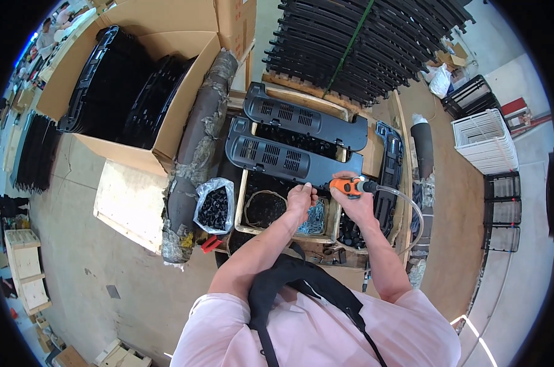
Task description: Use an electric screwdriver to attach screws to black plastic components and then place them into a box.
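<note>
My right hand [358, 207] is wrapped round an orange air screwdriver [344, 186], its clear hose [413, 207] curving away to the right. The tool's tip is close to the near edge of a long dark grey plastic panel [332, 164] with slotted vents. Beside that edge, further left, my left hand [301, 199] has its fingers pinched together; whatever they hold is too small to make out. A second vented panel [338, 129] lies just beyond the first. Below my hands, a wooden compartment contains silvery screws [314, 217].
Left of the bench stand a bag of small black parts [216, 208], a worn padded roll [194, 147] and a cardboard box [160, 119] of black mouldings. Black slats [350, 43] are stacked at the back. A dark moulding [390, 153] lies at the bench's right.
</note>
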Demonstrator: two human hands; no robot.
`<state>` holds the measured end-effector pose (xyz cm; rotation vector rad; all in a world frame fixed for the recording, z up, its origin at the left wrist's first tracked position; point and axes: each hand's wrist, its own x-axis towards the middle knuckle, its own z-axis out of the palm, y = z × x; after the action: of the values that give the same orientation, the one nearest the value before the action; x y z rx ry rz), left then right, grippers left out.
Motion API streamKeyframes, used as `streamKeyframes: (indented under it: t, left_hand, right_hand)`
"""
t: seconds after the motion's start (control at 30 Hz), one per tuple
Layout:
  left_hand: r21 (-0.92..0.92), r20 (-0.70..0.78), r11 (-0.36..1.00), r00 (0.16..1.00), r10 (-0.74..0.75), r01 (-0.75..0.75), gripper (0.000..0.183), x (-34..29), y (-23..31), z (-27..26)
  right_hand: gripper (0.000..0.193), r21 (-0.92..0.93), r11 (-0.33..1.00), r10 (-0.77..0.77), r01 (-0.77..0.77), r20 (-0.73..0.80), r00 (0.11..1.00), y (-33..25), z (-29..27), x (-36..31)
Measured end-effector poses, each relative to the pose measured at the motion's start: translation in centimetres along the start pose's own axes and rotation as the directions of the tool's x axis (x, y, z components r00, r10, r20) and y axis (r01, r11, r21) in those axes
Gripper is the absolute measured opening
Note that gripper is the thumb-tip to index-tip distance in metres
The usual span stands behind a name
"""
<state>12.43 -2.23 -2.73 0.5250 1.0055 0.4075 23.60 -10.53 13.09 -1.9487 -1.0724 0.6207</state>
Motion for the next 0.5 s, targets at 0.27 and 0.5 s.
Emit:
streamKeyframes:
  t: [0.27, 0.5]
  left_hand:
    - [-0.007, -0.025, 0.999, 0.999, 0.044, -0.044, 0.030, -1.0, 0.6, 0.3]
    - [0.037, 0.020, 0.999, 1.000, 0.023, -0.023, 0.028, -1.5, 1.1, 0.3]
  right_hand:
    - [0.048, 0.124, 0.992, -0.034, 0.025, 0.078, 0.996, -0.2, -0.1, 0.5]
    - [0.050, 0.070, 0.996, -0.056, 0.052, 0.063, 0.996, 0.0, -0.6, 0.0]
